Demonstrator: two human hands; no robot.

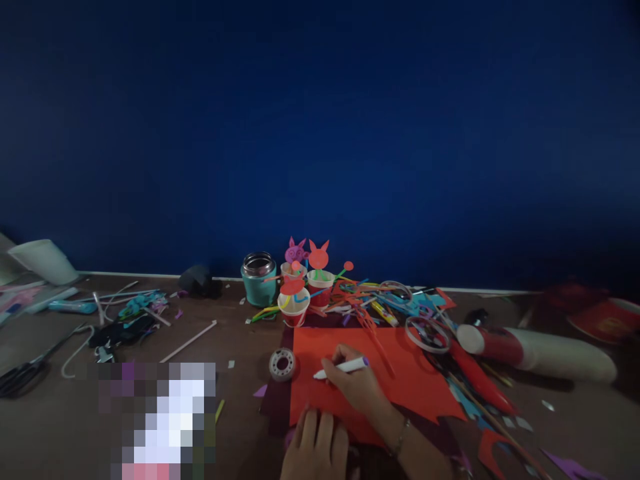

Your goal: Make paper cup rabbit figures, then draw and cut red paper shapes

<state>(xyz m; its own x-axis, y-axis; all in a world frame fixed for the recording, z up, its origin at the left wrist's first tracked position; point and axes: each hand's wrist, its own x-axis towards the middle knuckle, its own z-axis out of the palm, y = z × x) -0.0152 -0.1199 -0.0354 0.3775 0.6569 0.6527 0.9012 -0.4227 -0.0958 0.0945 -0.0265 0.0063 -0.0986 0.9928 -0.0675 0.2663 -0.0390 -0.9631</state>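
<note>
My right hand (360, 387) is closed around a white marker (353, 365) with a purple end; its tip points left, just over an orange-red sheet of paper (420, 387). Fingers side by side, my left hand (316, 448) lies flat on the sheet's near edge. Under the sheet shows dark paper (274, 403). A roll of tape (283, 365) touches or nearly touches the sheet's left side. Behind it stand decorated paper cups (294, 307), with an orange cat-eared cutout (319, 255) and a purple one (296, 251) rising from them.
A teal open jar (259, 280) stands left of the cups. Pipe cleaners and paper scraps clutter the right, near a large white bottle (565, 353) lying down. Scissors (30, 373) lie far left. A blurred-out patch (165, 427) hides the lower left. A blue wall (320, 133) rises behind.
</note>
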